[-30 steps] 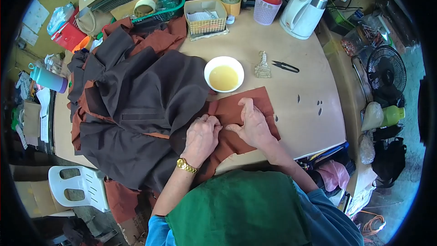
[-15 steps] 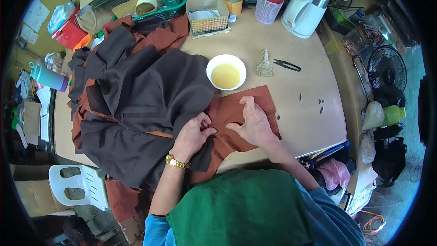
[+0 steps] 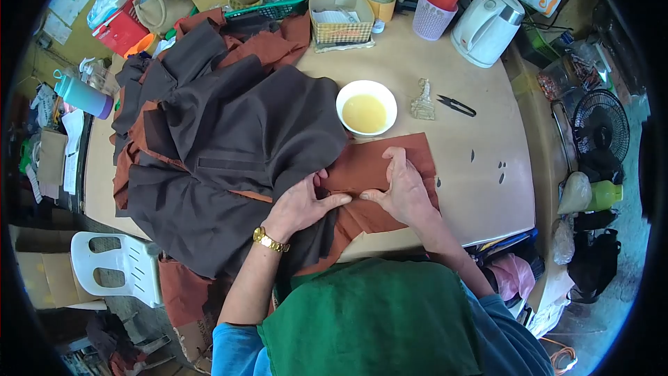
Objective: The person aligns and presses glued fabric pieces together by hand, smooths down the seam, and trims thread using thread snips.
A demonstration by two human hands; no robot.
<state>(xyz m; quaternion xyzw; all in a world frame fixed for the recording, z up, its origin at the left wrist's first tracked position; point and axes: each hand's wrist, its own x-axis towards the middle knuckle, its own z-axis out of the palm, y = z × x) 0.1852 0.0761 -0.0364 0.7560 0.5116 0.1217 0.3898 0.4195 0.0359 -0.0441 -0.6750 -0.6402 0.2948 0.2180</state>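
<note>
A dark brown garment with a rust-coloured lining (image 3: 243,132) lies heaped on the table. A flat rust cloth piece (image 3: 379,157) extends from its right edge. My left hand (image 3: 303,203) rests at the garment's edge, its thumb stretched away from the fingers onto the rust cloth; some fingertips are hard to see. On the same cloth, my right hand (image 3: 407,195) has its thumb pointing left and pressed down, apart from its bent index finger. The two thumb tips are a short way apart, above a fold. Just behind the cloth stands a white bowl of pale yellow liquid (image 3: 366,107).
Black thread snips (image 3: 457,105) and a brush caked with dried paste (image 3: 423,101) lie right of the bowl. Farther back are a white kettle (image 3: 487,28), a lilac cup (image 3: 434,19) and a paper-filled basket (image 3: 341,26). A white stool (image 3: 117,268) stands at lower left.
The left thumb has spread away from its fingers and reached right across the rust cloth. The cloth between the hands looks flatter. The whole view has shifted slightly.
</note>
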